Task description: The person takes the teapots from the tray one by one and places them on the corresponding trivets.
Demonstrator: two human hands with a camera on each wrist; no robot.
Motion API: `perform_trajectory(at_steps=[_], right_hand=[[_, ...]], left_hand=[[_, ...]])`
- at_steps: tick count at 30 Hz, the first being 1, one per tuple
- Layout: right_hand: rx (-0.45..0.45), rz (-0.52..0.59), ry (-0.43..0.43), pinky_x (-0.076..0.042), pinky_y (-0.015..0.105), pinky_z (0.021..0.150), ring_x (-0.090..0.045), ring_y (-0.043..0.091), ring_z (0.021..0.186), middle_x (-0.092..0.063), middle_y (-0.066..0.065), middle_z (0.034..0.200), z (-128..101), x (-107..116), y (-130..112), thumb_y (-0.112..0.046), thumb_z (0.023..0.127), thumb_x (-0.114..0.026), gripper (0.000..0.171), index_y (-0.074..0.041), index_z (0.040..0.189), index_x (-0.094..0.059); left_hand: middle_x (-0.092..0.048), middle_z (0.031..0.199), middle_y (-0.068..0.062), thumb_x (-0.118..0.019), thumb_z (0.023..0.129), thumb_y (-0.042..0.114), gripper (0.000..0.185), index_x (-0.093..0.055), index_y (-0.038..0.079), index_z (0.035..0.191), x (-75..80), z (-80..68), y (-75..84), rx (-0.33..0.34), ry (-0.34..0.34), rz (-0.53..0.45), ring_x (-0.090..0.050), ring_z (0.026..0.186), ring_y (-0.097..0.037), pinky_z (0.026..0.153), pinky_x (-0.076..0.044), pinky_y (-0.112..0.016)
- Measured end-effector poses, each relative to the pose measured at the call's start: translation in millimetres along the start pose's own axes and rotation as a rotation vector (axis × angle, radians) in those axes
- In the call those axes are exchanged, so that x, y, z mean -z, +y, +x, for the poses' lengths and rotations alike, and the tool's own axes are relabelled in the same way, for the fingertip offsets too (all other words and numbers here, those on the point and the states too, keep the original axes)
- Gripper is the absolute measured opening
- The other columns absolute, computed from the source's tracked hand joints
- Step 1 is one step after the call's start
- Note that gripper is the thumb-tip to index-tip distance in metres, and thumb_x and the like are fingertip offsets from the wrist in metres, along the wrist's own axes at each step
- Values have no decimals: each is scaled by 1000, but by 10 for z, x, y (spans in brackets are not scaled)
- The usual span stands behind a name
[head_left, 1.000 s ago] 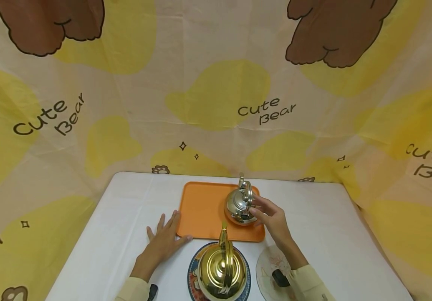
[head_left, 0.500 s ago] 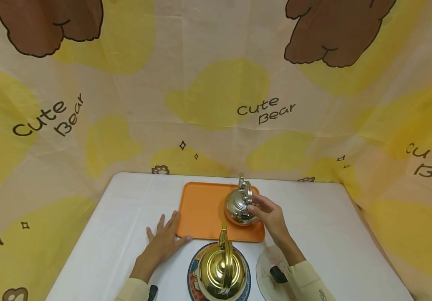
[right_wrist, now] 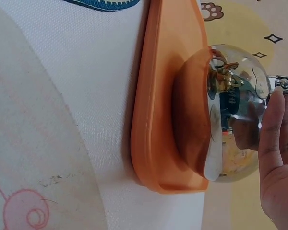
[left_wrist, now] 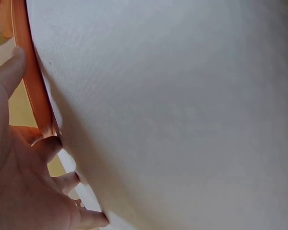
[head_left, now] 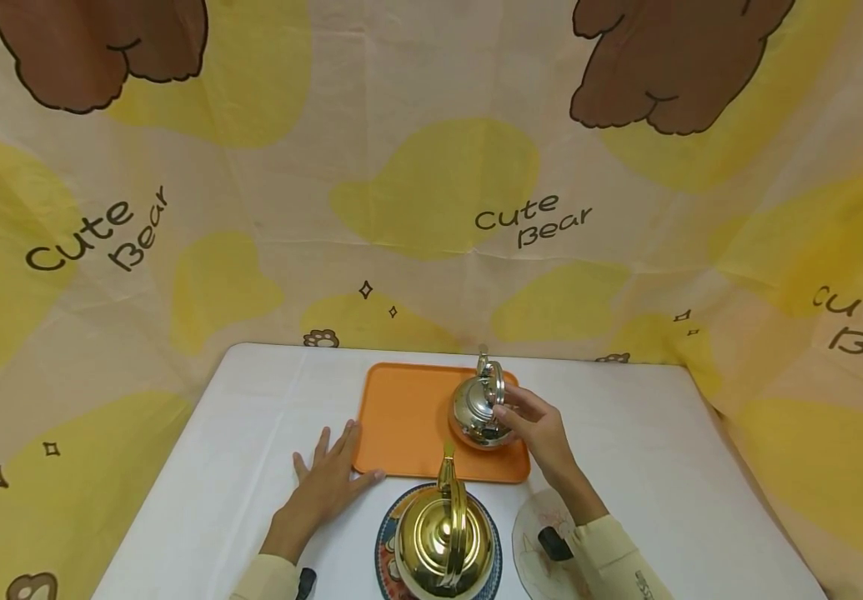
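A shiny silver kettle (head_left: 474, 408) stands upright on the right part of an orange tray (head_left: 401, 417). At its raised handle is my right hand (head_left: 544, 429), thumb and fingers pinching the handle from the right. The right wrist view shows those fingers (right_wrist: 273, 124) at the handle's base, beside the mirrored body (right_wrist: 240, 115). My left hand (head_left: 326, 479) lies spread at the tray's left side, touching its edge. In the left wrist view, the thumb rests along the tray rim (left_wrist: 31, 72) and the other fingertips press on the white tabletop.
A larger gold kettle (head_left: 444, 533) stands on a blue-rimmed patterned plate (head_left: 384, 546) in front of the tray. Right of it lies a pale round mat or plate (head_left: 532, 542), partly under my right sleeve. A bear-print cloth (head_left: 431, 200) hangs behind the white table (head_left: 266, 400).
My right hand has shifted slightly left, bringing the thumb closer in at the silver kettle's handle. The kettles, the tray and my left hand stay in place.
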State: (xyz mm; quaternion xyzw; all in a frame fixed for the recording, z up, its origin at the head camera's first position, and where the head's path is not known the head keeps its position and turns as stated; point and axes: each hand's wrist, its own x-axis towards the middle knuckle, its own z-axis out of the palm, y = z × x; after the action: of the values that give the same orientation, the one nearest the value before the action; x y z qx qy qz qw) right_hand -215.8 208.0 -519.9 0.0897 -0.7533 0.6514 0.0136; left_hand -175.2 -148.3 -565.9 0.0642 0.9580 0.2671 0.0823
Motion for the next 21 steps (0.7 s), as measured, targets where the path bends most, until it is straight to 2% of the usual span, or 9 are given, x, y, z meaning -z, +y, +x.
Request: perform_trajectory(at_steps=[6,21], right_hand=[[1,8,-2,-65,40,70,-69,21,89,-68,26,129,11,0,-17,-14,103,-71,44,-1,144,-63],[2,34,-34,-65,41,70,-70,18,92,-69,26,132,32,-7,-10,-14,104,-69,40,-1,141,-65]], left_hand=[[-21,175,-15,-68,97,63,101,-23,9,170,-13,10,-19,0,-4,-5,-3,160,-55,110,7,-91],[-24,175,-16,-68,96,64,101,-25,9,169,-5,-8,-1,10,-4,-1,-7,160,-55,110,5,-91]])
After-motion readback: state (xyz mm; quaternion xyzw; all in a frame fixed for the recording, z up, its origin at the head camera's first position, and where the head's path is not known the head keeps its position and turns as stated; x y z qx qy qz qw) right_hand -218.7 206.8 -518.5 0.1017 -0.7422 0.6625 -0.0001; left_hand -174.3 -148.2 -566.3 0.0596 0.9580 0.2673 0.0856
